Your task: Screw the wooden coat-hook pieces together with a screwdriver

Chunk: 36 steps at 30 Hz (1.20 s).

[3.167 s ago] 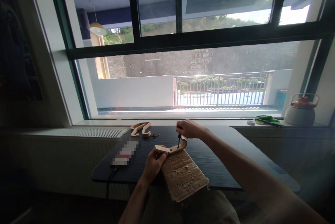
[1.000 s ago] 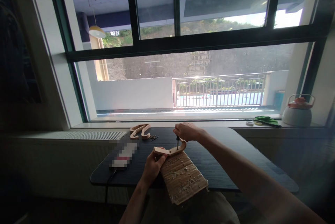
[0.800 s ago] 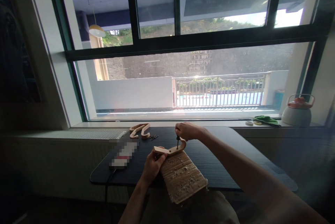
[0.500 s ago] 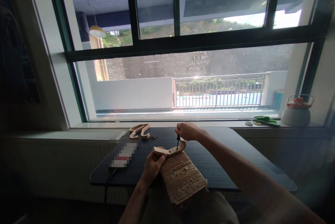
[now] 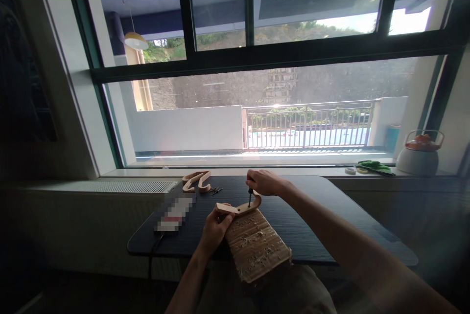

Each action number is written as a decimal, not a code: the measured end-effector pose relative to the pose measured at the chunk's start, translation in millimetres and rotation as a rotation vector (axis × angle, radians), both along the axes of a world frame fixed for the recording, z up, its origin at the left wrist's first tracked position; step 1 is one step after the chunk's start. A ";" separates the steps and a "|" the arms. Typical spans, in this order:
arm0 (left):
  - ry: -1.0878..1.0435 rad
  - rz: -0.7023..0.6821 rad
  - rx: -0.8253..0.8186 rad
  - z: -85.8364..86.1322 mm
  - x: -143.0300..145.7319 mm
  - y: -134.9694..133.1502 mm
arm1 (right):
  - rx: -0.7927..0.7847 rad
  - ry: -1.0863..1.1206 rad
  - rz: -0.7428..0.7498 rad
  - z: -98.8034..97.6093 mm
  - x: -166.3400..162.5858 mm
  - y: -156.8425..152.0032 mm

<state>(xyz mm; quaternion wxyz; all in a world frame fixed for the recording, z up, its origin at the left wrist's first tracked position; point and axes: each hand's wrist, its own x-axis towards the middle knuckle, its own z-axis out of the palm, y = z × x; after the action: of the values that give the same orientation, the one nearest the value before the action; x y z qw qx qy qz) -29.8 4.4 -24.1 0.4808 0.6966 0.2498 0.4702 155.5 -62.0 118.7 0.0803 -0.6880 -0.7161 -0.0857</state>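
Note:
My right hand [image 5: 265, 183] is closed around the handle of a screwdriver [image 5: 250, 197], which stands upright with its tip on a curved wooden piece [image 5: 244, 209]. My left hand [image 5: 216, 228] grips the flat left end of that pale, hook-shaped piece, thumb on its near side. A dark hole shows in the wood left of the screwdriver. Under the piece lies a worn, pitted brown block [image 5: 259, 248], seemingly resting on my lap against the table edge. Whether a screw sits beneath the screwdriver tip is too small to tell.
On the dark table [image 5: 304, 235], more curved wooden pieces [image 5: 197, 181] lie at the back left, beside several screws [image 5: 216, 190]. A power strip [image 5: 174, 213], partly blurred, has a cable over the edge. Green gloves [image 5: 374, 167] and a white jug [image 5: 418, 157] are on the windowsill.
The view has shifted slightly. Both hands keep their places on the wooden piece and screwdriver; nothing was taken up or let go.

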 end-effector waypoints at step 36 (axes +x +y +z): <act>-0.028 0.022 0.006 0.2 1.0 -0.3 | -0.014 -0.028 -0.034 5.7 -12.0 0.0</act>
<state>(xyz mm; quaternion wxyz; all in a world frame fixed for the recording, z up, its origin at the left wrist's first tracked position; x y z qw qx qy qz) -28.8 4.1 -24.0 0.4771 0.6884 0.2494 0.4860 143.5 -62.0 124.4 0.0638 -0.6994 -0.7060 -0.0917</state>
